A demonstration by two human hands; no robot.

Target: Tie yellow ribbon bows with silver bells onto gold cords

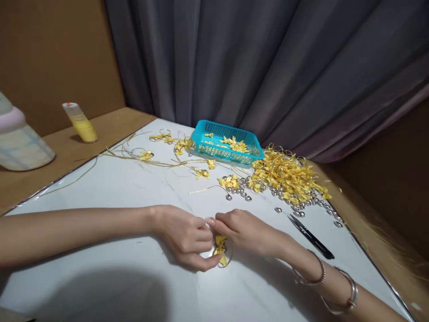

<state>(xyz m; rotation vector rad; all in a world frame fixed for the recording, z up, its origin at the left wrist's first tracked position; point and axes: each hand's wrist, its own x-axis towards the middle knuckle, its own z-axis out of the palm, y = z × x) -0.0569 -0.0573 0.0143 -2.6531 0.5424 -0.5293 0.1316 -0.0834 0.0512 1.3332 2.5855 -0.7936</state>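
Note:
A yellow ribbon bow [220, 257] with a silver bead and a thin gold cord loop is between my hands, low over the white tabletop. My left hand [187, 237] is closed beside it, and its lowest fingertip presses on the bow's edge. From the right, my right hand [246, 230] meets the left at the fingertips. Its thumb and fingers pinch together just above the bow. What lies in that pinch is hidden, and the fingers cover part of the cord.
Behind the hands stands a turquoise basket [228, 156] with yellow bows. A pile of bows [288, 174] and loose silver beads [241, 190] lie to its right. Black thread snips [311, 237] rest near my right forearm. Gold cords [161, 162], a yellow tube [82, 125] and a bottle [25, 143] are leftward.

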